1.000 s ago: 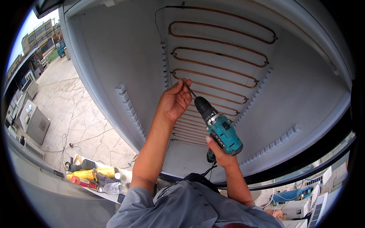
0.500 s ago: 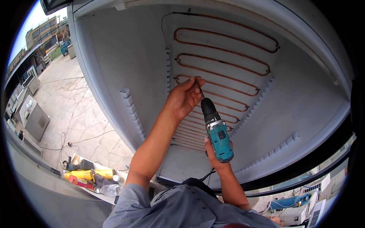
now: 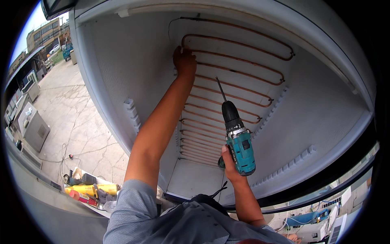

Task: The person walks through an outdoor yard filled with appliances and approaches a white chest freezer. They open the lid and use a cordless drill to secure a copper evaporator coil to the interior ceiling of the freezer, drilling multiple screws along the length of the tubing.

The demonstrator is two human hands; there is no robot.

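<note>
My right hand (image 3: 230, 164) is wrapped around the handle of a teal and black cordless drill (image 3: 242, 148). Its long thin bit (image 3: 221, 89) points up toward the back wall of a white fridge cabinet, across the copper tubing. My left hand (image 3: 185, 62) reaches high inside the cabinet, at the left bend of one loop of the copper tubing (image 3: 243, 45). Its fingers are bent and closed there, in shadow; anything between them is hidden. The tubing runs in several flattened loops down the back wall.
Ribbed shelf supports (image 3: 131, 110) line the side walls (image 3: 109, 53). At lower left, a white tray (image 3: 95, 211) carries an angle grinder (image 3: 79, 179), a yellow cylinder (image 3: 93, 190) and a red can (image 3: 81, 198). Outside lies cracked concrete, with a cable (image 3: 65, 156) and an appliance (image 3: 34, 126).
My left hand has left the drill bit and moved up and left to the upper tubing. The drill, still in my right hand, has shifted slightly right.
</note>
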